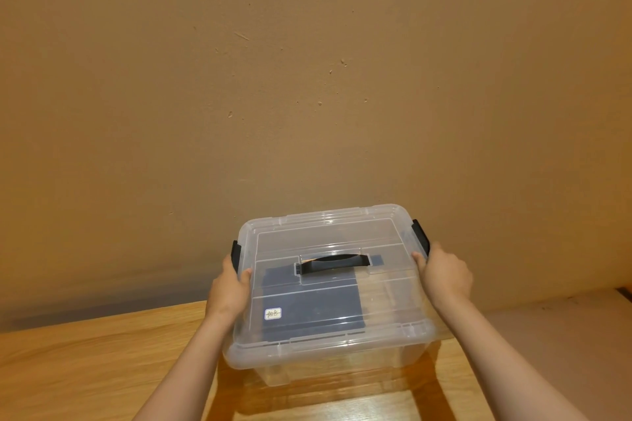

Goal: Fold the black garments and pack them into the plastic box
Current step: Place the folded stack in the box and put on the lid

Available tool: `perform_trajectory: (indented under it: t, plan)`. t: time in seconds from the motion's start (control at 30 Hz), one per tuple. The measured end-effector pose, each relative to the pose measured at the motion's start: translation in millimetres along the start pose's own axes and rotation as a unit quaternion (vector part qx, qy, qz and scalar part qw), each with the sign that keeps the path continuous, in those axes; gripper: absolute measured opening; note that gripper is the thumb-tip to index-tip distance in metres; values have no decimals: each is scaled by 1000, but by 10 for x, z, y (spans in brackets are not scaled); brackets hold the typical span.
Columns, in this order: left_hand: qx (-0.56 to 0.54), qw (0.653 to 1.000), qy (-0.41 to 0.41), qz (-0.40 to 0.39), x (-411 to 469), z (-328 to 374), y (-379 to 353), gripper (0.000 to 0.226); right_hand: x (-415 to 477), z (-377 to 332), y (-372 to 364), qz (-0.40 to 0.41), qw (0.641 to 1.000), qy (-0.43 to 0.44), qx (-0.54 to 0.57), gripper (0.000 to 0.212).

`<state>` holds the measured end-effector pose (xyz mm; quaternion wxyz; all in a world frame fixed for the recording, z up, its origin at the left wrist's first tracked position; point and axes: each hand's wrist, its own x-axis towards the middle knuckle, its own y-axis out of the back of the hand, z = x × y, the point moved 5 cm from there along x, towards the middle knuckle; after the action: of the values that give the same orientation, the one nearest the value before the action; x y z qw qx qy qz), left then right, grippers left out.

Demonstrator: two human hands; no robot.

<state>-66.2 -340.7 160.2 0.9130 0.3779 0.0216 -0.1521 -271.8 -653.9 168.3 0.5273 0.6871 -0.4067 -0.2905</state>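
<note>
A clear plastic box (pixel 393 297) with its lid on stands on the wooden table (pixel 85 369), close to the wall. The lid carries a black handle (pixel 330 263) and a black latch on each short side. Through the lid I see a dark folded garment (pixel 307 304) lying flat inside, towards the left half, with a small white label on it. My left hand (pixel 229 290) grips the box's left edge just below the left latch (pixel 235 255), thumb on the lid. My right hand (pixel 444 275) grips the right edge by the right latch (pixel 420 236).
A plain tan wall (pixel 307 79) rises directly behind the box. The table runs left and towards me; its right edge lies near the box, with a lower pinkish surface (pixel 564 328) beyond it.
</note>
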Motion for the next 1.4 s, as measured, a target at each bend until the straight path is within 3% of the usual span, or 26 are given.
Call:
perform_trajectory:
  t: [0.17, 0.4, 0.8, 0.93, 1.1, 1.27, 1.4]
  plan:
    - [-7, 1000, -10, 6, -9, 10, -7, 46, 5, -19, -6, -1, 1000, 8, -14, 36]
    - [-10, 1000, -7, 3, 16, -8, -15, 48, 67, -39, -88, -32, 997, 50, 41, 51]
    - [9, 1000, -3, 12, -59, -67, -6, 44, 58, -85, -74, -29, 997, 76, -14, 47]
    - [117, 992, -34, 35, -85, -23, 27, 59, -2, -124, -28, -13, 996, 93, -10, 45]
    - [219, 960, -153, 84, -303, 187, -24, 60, -179, -234, 40, 23, 987, 157, -9, 51]
    - [225, 948, -220, 53, -569, 308, -219, 62, -542, -531, 48, 7, 971, 237, 16, 53]
    - [257, 941, -220, -4, -773, 268, -384, 65, -874, -775, -75, -66, 961, 265, 49, 57]
